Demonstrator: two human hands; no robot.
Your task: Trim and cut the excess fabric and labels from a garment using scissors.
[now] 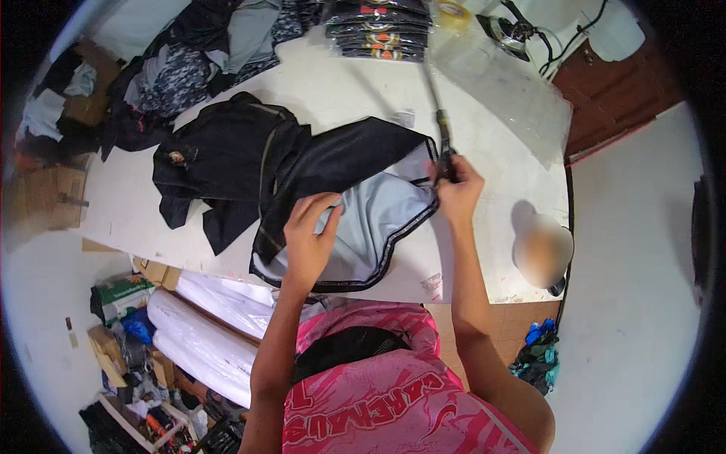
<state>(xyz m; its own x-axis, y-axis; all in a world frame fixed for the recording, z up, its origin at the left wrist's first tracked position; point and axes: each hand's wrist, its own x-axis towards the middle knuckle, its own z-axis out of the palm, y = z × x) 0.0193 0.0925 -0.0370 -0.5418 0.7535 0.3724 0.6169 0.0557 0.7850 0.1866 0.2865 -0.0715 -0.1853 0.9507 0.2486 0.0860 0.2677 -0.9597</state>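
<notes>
Spread over the white table is a black garment (340,155), its lower part folded open so the pale grey inner side (370,212) shows. A black band with light printing runs along its edge. My left hand (308,227) rests on the garment, fingers bent a little and thumb apart, touching the pale inner side. My right hand (461,193) is closed round the black handles of what looks like a pair of scissors (445,136), beside the garment's right edge. The long thin end points away from me and is blurred. My right fingertips are partly hidden by the handles.
Folded black garments in clear bags (378,30) are stacked at the table's (499,250) far edge. Clear plastic bags (499,91) and a tape roll (454,13) lie far right. A cloth heap (181,76) covers the far left. A round white object (543,250) stands near right.
</notes>
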